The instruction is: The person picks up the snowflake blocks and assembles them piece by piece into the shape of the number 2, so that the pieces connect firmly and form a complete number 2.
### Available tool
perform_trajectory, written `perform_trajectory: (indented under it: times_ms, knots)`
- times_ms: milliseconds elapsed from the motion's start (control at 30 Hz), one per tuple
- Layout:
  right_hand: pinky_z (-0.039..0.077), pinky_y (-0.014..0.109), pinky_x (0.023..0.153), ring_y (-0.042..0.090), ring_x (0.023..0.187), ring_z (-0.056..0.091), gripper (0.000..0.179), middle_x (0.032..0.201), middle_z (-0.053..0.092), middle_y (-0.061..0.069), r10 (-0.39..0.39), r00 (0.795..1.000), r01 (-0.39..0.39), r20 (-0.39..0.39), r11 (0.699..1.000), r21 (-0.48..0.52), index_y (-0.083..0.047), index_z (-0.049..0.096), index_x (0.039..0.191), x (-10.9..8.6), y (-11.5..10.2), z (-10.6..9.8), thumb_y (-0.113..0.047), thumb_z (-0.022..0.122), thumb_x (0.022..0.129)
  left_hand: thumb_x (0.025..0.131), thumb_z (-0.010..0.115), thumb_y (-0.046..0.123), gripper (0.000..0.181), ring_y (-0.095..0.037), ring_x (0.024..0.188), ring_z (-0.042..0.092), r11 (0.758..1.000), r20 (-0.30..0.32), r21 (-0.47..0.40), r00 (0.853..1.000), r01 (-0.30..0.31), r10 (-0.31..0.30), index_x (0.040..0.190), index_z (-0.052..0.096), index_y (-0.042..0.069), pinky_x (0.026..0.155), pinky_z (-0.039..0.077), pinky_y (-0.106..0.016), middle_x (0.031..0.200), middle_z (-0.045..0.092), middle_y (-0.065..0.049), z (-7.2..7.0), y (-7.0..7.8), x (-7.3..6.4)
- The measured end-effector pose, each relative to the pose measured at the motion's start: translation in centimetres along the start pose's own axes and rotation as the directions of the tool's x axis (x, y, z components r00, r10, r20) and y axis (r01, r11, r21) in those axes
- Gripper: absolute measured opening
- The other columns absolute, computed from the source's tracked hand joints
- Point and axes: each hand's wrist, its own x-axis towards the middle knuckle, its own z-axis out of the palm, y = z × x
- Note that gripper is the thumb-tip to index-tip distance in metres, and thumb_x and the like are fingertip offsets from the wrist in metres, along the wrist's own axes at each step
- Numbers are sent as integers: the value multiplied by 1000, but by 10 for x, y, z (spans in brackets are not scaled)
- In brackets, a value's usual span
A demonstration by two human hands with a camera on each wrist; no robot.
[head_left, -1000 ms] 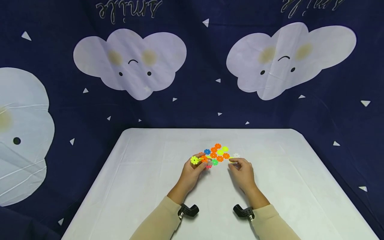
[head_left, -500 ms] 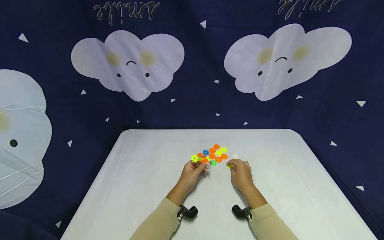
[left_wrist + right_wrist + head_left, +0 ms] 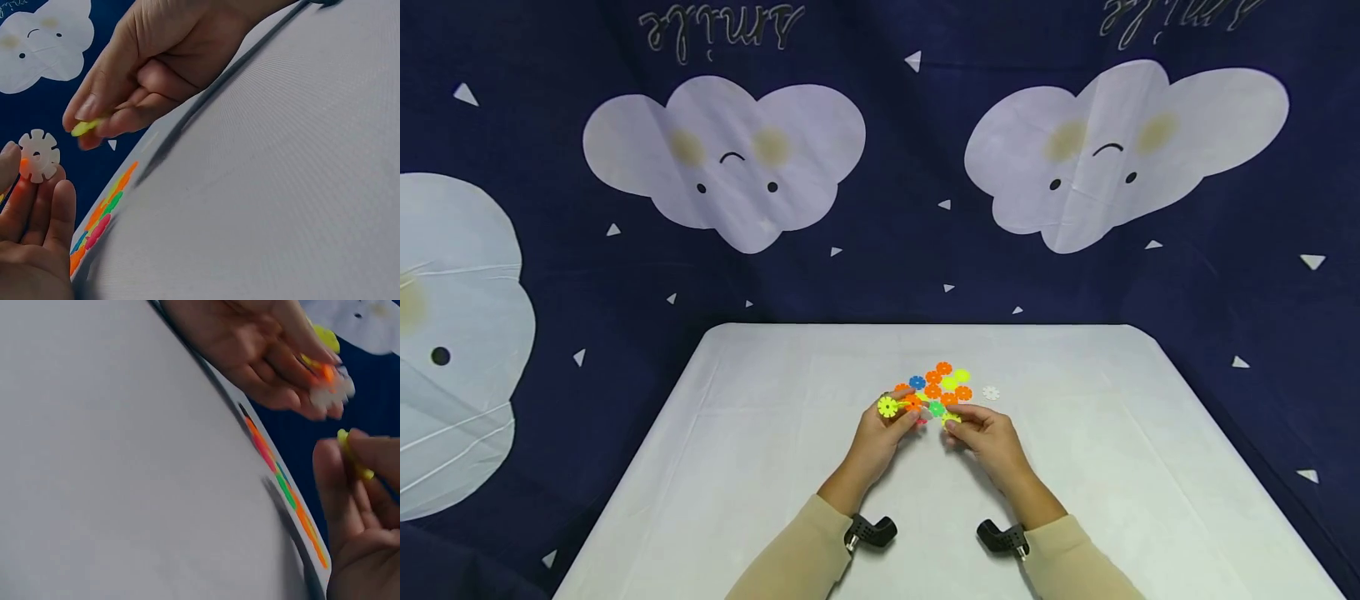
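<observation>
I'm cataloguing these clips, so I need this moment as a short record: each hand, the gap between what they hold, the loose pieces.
left hand: holds a group of yellow, orange and white pieces
right hand: pinches a yellow piece
gap: held items apart
loose pieces: clustered on the white table
outlier: white piece, right of the cluster

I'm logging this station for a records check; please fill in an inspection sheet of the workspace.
Surface: white table.
Job's things: loose discs in orange, yellow, green, blue and pink, grouped near the hands; a white disc lies apart, to their right.
Clutter: nothing seen.
Hands: left hand holds a disc cluster of yellow, orange and white; right hand pinches a yellow disc.
Cables: nothing seen.
Surroundings: dark blue backdrop with printed clouds.
</observation>
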Motion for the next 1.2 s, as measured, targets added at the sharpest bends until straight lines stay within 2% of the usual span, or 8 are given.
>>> perform_trajectory:
  times_ms: [133, 300, 533, 567, 733, 900, 1067, 1200]
  knots:
    - [60, 27, 76, 20, 87, 73, 44, 101, 74, 22, 24, 999, -25, 40, 1000, 19, 11, 65, 133, -5, -2, 8, 4, 79, 92, 99, 77, 10, 45, -14, 100, 67, 998, -27, 66, 1000, -11, 13, 139, 62, -5, 84, 56, -23, 123, 70, -9, 0, 1, 0]
    - [60, 29, 78, 19, 91, 73, 45, 106, 72, 23, 32, 999, -34, 32, 996, 84, 10, 64, 134, -5, -4, 10, 9, 77, 92, 98, 77, 8, 45, -18, 104, 68, 998, -18, 55, 1000, -12, 13, 138, 62, -5, 88, 56, -25, 129, 67, -14, 1, 2, -1]
    - [60, 34, 84, 20, 95, 74, 46, 107, 70, 22, -4, 998, -9, 64, 980, 201, 17, 58, 136, -4, -3, 10, 16, 72, 92, 100, 70, -4, 44, -40, 102, 73, 985, 43, -174, 999, 1, 6, 140, 53, -12, 94, 57, -41, 115, 70, -21, -1, 1, 0]
    - [60, 34, 84, 21, 94, 74, 46, 107, 70, 22, -9, 998, -6, 69, 977, 214, 18, 57, 136, -4, -3, 10, 16, 72, 92, 100, 70, -4, 44, -41, 102, 72, 984, 47, -180, 999, 2, 7, 140, 53, -12, 94, 57, -41, 115, 70, -21, -1, 1, 0]
    - [61, 34, 82, 21, 91, 74, 46, 104, 70, 21, -22, 997, 4, 80, 975, 222, 18, 58, 135, -5, -3, 11, 15, 73, 92, 100, 69, -3, 44, -33, 99, 74, 983, 75, -181, 997, 5, 9, 140, 52, -13, 95, 56, -42, 116, 70, -22, -2, 2, -1]
    - [61, 29, 75, 21, 85, 76, 44, 98, 73, 23, -37, 994, 19, 102, 985, 170, 19, 59, 134, -6, -3, 9, 11, 74, 93, 100, 71, -2, 43, -29, 96, 75, 991, 81, -131, 997, 6, 5, 138, 55, -13, 93, 57, -41, 114, 71, -21, -3, 2, -1]
    - [61, 35, 81, 23, 86, 76, 43, 99, 72, 27, -67, 988, 38, 140, 978, 205, 23, 55, 134, -7, -2, 8, 14, 69, 95, 99, 74, 4, 39, -28, 94, 76, 1000, 84, -17, 996, -6, 7, 134, 61, -8, 91, 58, -36, 112, 72, -17, -5, 4, -3]
    - [61, 41, 83, 24, 86, 76, 43, 100, 71, 29, -109, 978, 62, 176, 966, 253, 26, 52, 133, -8, -2, 7, 17, 67, 95, 99, 74, 3, 36, -29, 95, 76, 999, 111, -34, 994, -18, 22, 131, 61, -6, 91, 58, -38, 116, 70, -17, -5, 4, -4]
